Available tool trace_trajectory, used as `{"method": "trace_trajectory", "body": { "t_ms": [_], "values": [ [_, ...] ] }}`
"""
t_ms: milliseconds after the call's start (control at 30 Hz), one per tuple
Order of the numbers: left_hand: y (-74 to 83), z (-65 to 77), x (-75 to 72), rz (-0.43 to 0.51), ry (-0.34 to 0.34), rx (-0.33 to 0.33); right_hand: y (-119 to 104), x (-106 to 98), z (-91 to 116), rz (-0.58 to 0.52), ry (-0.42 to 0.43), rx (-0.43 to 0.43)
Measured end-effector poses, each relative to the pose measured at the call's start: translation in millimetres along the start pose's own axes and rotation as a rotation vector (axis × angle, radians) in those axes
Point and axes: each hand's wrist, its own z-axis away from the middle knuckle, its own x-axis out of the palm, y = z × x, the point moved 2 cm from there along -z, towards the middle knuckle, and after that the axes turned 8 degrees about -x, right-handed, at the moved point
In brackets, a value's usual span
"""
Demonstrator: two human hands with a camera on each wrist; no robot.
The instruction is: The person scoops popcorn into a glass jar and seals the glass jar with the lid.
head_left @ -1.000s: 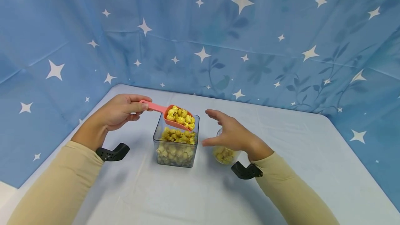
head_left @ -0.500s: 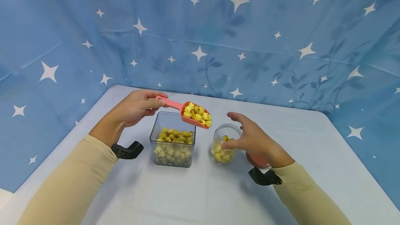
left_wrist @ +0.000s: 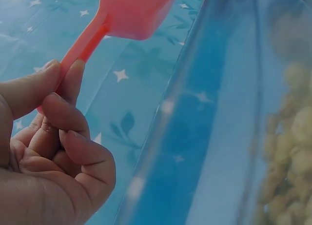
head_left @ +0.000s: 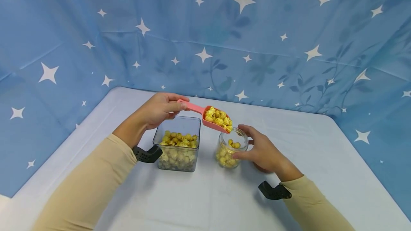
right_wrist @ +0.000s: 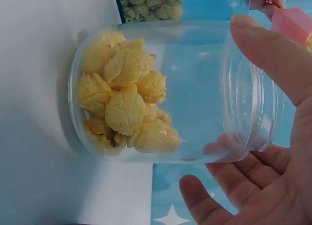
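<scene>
My left hand (head_left: 160,109) pinches the handle of a pink scoop (head_left: 212,123) between thumb and fingers. The scoop is heaped with yellow popcorn (head_left: 218,117), and its front lip overlaps the rim of a clear jar (head_left: 229,154) in the head view. That round jar stands upright, with popcorn (right_wrist: 124,95) in its lower part. Around its upper part, near the threaded neck, my right hand (head_left: 264,154) has the thumb on one side and fingers on the other. Below my left hand stands a clear square tub (head_left: 176,149), about half full of popcorn.
A reddish round lid (head_left: 261,168) lies on the table right of the jar, mostly covered by my right hand. The white-covered table (head_left: 199,202) meets a blue curtain (head_left: 205,38) with white stars along its back and left side.
My left hand has carried the loaded scoop rightward, from over the square tub to the jar. My right hand first shifted right, and its fingers have since come in around the jar.
</scene>
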Motion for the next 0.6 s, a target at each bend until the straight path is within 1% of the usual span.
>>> {"method": "trace_trajectory", "body": {
  "t_ms": [167,367,467,600],
  "values": [
    [1.2,-4.8,10.2,-0.002,-0.006,-0.015,1.5,0.4,0.4,0.003,0.007,0.013],
    [3.5,-9.7,19.9,-0.027,0.007,-0.02,0.1,-1.1,0.4,0.001,0.008,0.009],
    [4.3,-11.4,25.4,-0.062,0.009,-0.036,-0.4,-1.3,1.2,0.0,0.004,0.012],
    [6.1,-13.1,31.5,-0.143,0.017,-0.051,-0.8,-0.8,2.9,0.003,-0.003,0.005]
  ]
}}
